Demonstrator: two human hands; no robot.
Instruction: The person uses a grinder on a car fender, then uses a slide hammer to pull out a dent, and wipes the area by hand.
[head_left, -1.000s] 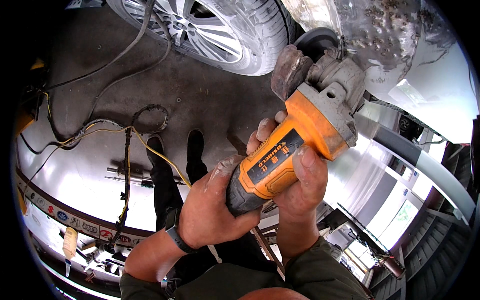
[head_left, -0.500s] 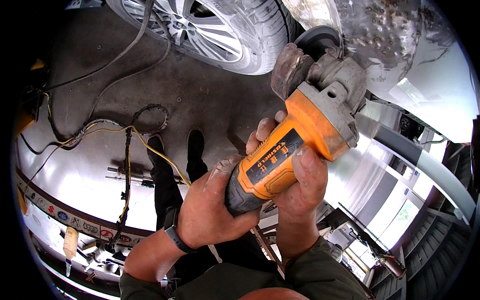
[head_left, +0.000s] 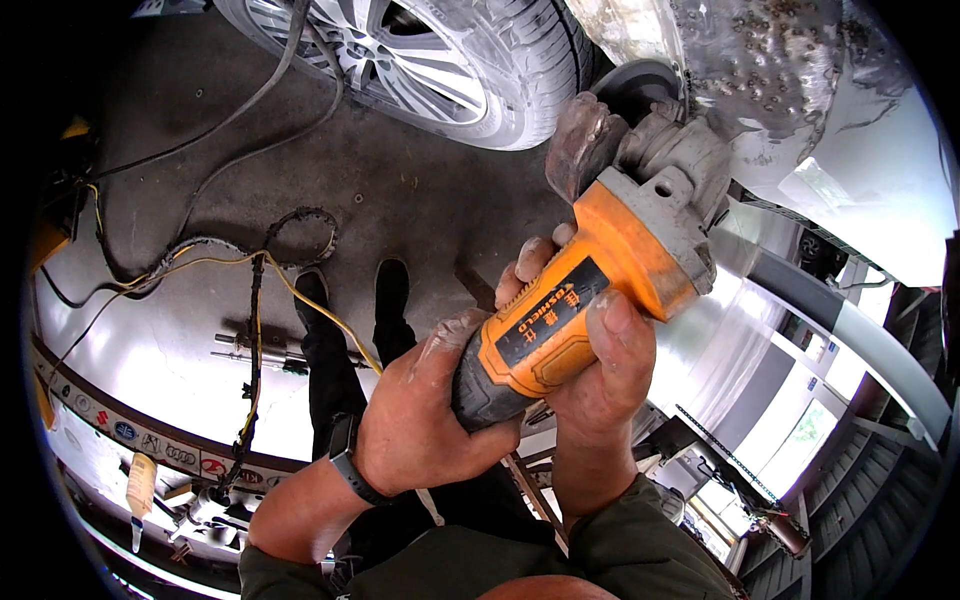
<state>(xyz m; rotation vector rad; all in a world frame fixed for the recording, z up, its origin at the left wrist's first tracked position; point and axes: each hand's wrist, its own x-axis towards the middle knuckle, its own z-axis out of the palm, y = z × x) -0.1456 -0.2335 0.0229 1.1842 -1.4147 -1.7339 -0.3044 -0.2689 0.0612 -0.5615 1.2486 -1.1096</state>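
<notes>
Head view: two bare hands are clamping an orange angle grinder (head_left: 545,310) beside a worn metal panel (head_left: 765,85).
The left hand (head_left: 420,410) is wrapping the grinder's dark rear end; the right hand (head_left: 600,370) is gripping the orange body, thumb on top; the tool is slanting up toward the panel, its disc (head_left: 640,88) sitting near the tyre (head_left: 540,65); whether the disc is actually touching the metal, I can't tell from this angle; to my mind, a disc edge catching on the pitted surface could be kicking the tool back at those hands, or a slip could be sending it into the tyre; a yellow cable (head_left: 332,312) is running near the shoes (head_left: 391,285), so a snagged foot could be spoiling the balance.
</notes>
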